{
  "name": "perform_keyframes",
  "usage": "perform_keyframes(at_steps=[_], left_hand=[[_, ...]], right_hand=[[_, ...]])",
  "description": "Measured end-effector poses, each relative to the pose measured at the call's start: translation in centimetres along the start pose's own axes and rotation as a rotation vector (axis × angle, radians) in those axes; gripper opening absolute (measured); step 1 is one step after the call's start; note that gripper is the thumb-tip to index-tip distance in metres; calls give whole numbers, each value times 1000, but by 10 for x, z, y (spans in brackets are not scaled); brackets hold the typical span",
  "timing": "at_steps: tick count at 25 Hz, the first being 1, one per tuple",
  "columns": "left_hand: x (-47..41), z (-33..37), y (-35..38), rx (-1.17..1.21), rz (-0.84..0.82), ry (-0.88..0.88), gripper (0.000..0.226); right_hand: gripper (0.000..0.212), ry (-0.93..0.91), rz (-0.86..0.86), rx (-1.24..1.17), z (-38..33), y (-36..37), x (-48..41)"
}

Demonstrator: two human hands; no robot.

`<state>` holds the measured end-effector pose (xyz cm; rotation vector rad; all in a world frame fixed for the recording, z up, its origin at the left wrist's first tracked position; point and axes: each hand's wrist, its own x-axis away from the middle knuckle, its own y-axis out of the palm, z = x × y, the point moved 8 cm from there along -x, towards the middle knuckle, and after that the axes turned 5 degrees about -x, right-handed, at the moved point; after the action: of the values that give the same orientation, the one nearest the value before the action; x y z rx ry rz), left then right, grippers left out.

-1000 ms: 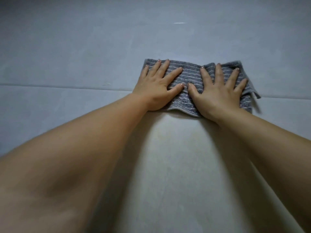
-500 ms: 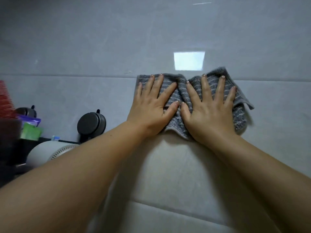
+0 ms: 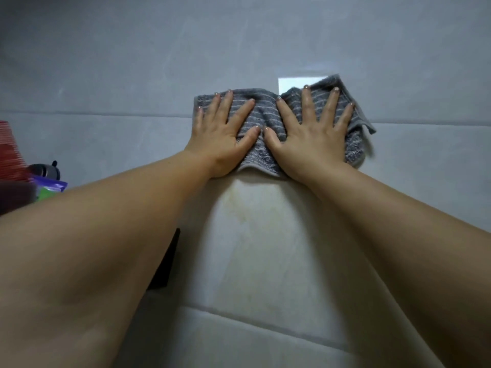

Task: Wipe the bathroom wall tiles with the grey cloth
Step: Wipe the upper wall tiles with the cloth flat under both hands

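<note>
A grey cloth (image 3: 265, 115) with thin pale stripes lies flat against the wall tiles (image 3: 132, 62), across a horizontal grout line. My left hand (image 3: 223, 134) presses on its left half with fingers spread and straight. Beside it, my right hand (image 3: 310, 134) presses on the right half the same way, thumbs nearly touching. The cloth's right corner (image 3: 368, 126) hangs free past my little finger. A faint yellowish stain (image 3: 239, 208) marks the tile below the cloth.
At the far left stand a red ribbed object (image 3: 10, 150), a dark round item (image 3: 43, 170) and a purple and green packet (image 3: 50, 188). A bright rectangular reflection (image 3: 297, 85) shows on the tile above the cloth. A dark edge (image 3: 167, 261) shows beside my left forearm.
Both hands have slid the cloth down the wall and stayed pressed on it. The view has dropped, bringing the items at the left and a lower grout line into sight.
</note>
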<state>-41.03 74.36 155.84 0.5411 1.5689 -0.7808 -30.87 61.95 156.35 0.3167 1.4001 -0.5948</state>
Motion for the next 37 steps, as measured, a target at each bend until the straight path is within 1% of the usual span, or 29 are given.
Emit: perform_keyframes(at_steps=[5, 7, 10, 15, 19, 23, 25, 28, 31, 34, 37], left_hand=[[49, 19, 8, 53, 3, -72, 69], [69, 39, 11, 52, 21, -51, 74], [84, 75, 12, 48, 47, 11, 73], [70, 126, 8, 13, 84, 164, 68], [36, 142, 3, 14, 45, 215, 70], [-11, 132, -5, 10, 34, 208, 62], [-33, 122, -8, 5, 23, 198, 60], [-60, 99, -12, 12, 15, 164, 60], [-68, 64, -14, 5, 27, 105, 60], [-54, 34, -11, -11, 46, 58, 60], [-33, 22, -7, 1, 51, 8, 64]], right_hand=[[63, -74, -10, -23, -2, 3, 43], [63, -89, -9, -18, 7, 3, 63], [65, -89, 1, 16, 40, 0, 82], [73, 34, 3, 69, 105, -14, 95], [74, 136, -4, 67, 127, -25, 78], [76, 224, 21, 54, 129, -28, 38], [77, 234, 28, 54, 123, -28, 15], [76, 197, 26, 38, 106, -28, -18], [75, 124, 9, 28, 77, -23, -40], [74, 46, 8, 24, 49, -15, -41], [71, 13, 23, 2, 30, -9, -26]])
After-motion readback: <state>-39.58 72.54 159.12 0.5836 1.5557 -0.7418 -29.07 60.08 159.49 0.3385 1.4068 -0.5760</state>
